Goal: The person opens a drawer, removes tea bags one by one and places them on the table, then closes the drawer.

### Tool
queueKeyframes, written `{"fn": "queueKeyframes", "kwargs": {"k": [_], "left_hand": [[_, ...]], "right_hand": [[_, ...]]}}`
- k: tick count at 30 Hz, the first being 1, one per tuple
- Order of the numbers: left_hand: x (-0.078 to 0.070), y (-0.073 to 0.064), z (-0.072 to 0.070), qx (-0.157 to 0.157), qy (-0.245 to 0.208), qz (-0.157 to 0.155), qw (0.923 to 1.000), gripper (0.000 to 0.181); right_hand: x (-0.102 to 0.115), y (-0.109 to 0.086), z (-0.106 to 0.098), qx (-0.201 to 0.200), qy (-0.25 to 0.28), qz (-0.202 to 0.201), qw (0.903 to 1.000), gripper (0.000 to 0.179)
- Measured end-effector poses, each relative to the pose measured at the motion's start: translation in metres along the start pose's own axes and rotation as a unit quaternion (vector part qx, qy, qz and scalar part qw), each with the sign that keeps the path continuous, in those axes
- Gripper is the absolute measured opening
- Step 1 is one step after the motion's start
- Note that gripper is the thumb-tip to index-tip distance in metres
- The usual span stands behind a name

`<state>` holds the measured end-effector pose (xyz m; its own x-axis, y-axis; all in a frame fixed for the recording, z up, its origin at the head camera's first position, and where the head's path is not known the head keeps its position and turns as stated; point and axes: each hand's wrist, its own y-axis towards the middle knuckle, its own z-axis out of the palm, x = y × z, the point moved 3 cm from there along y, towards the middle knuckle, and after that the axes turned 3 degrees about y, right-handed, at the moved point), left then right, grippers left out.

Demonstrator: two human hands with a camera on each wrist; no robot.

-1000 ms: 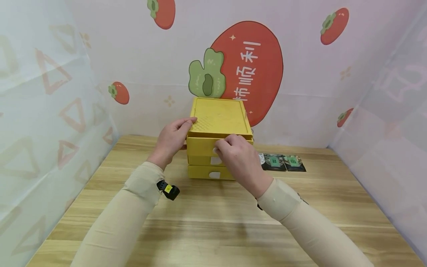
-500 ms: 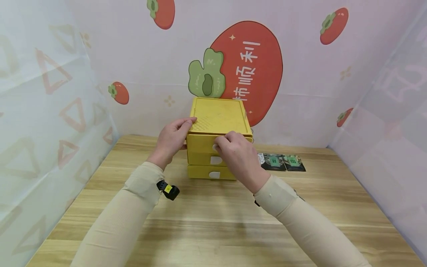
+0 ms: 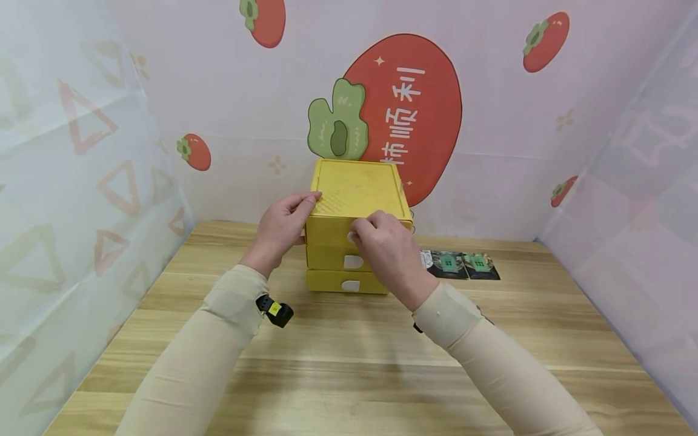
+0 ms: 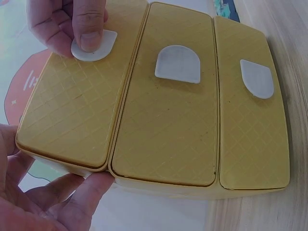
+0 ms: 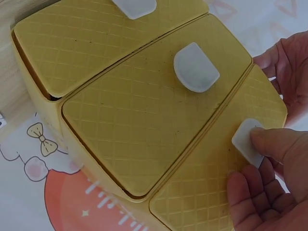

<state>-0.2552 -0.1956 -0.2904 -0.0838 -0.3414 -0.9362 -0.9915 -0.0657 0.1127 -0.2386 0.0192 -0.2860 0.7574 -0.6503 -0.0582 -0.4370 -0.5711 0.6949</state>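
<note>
A yellow storage box with three stacked drawers stands on the table, each drawer front bearing a white tab handle. My right hand pinches the top drawer's handle, with the thumb on the tab's face and the fingers curled near it. That top drawer sits flush with the box's front. My left hand grips the upper left edge of the box, its fingers around the corner; in the left wrist view the left hand touches the box's side and top. The middle handle and bottom handle are untouched.
Dark flat packets with green patches lie on the wooden table right of the box, partly hidden behind it. A pale cloth printed with persimmons hangs behind, and cloth walls close off both sides.
The top drawer, slightly out a second ago, has slid back into the box until the gap under the lid closed. My right hand moved forward with it; my left hand stayed put.
</note>
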Motion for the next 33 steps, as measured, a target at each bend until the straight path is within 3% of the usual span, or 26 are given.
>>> {"fn": "queueKeyframes", "kwargs": {"k": [33], "left_hand": [[0.0012,-0.0004,0.0007,0.001,-0.001,0.01,0.9999,0.046]], "right_hand": [[-0.0015,-0.0019,0.003,-0.024,0.018,0.0,0.9995,0.018]]}}
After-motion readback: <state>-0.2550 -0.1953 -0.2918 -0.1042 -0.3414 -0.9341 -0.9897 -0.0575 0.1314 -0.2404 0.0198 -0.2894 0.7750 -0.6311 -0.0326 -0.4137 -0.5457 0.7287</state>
